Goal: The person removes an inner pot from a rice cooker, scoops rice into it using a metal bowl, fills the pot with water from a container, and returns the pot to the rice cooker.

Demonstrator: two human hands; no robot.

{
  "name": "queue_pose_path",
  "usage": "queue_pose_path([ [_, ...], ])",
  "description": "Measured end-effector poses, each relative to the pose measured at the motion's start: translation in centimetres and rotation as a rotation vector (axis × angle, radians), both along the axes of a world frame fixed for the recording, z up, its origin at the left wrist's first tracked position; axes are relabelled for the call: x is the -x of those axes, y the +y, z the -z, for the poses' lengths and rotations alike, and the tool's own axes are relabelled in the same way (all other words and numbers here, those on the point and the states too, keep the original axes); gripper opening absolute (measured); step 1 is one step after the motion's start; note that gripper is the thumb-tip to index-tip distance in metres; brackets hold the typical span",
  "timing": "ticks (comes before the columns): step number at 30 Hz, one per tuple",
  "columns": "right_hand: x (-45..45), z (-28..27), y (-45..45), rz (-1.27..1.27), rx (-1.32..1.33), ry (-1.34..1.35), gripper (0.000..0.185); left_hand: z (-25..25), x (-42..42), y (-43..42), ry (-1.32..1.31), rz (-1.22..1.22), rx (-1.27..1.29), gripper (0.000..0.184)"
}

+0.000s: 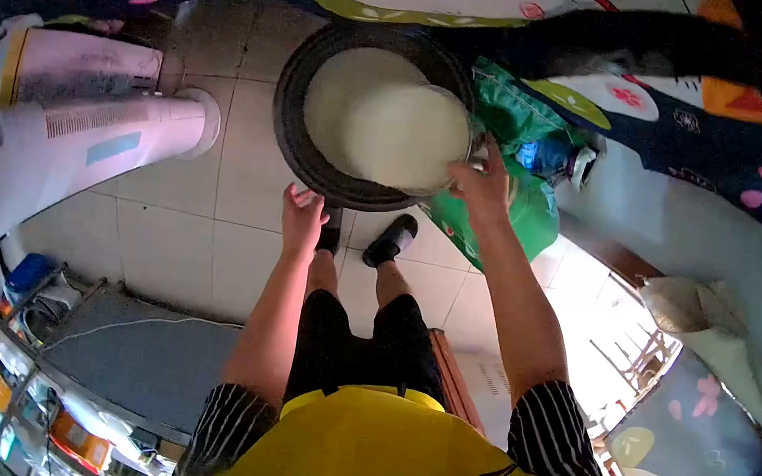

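Note:
A large dark round tub stands in front of me with pale white contents inside, whether grains, powder or liquid I cannot tell. Over its right half lies a shallow round pan or sieve, its thin rim around a smooth white surface. My right hand grips this round vessel at its right edge, with the fingers bent about the rim. Just outside the tub's lower left rim is my left hand, fingers loosely curled and apart, holding nothing. Whether its fingertips touch the tub is unclear.
Green plastic bags lie right of the tub, beside a blue-labelled bottle or pack. A white appliance stands at left on the tiled floor. Patterned cloth hangs beyond the tub. A cluttered shelf is lower left.

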State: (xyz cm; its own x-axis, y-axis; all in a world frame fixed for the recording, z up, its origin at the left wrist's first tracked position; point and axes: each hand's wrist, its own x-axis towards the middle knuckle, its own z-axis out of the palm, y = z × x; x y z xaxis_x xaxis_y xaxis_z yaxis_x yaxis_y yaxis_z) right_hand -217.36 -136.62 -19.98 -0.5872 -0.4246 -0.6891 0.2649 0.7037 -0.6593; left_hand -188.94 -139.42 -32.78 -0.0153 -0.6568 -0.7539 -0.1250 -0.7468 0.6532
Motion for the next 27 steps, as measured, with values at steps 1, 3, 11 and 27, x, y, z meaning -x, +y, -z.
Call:
queue_pose_path([
  [1, 0.3, 1.5, -0.4, -0.062, 0.004, 0.133, 0.099, 0.1, 0.1, -0.7, 0.023, 0.016, -0.01, 0.066],
  [3, 0.7, 3.8, -1.1, -0.184, 0.016, 0.393, 0.102, 0.8, 0.0, -1.3, 0.067, 0.022, -0.002, 0.067],
  [11, 0.2, -0.2, -4.8, -0.481, 0.033, 1.029, 0.103, 3.6, 0.3, -2.0, 0.053, 0.06, -0.017, 0.048],
  [27, 1.2, -0.1, -3.8, -0.993, 0.413, 1.423, 0.118, 3.1, 0.4, -2.9, 0.063, 0.03, -0.059, 0.04],
])
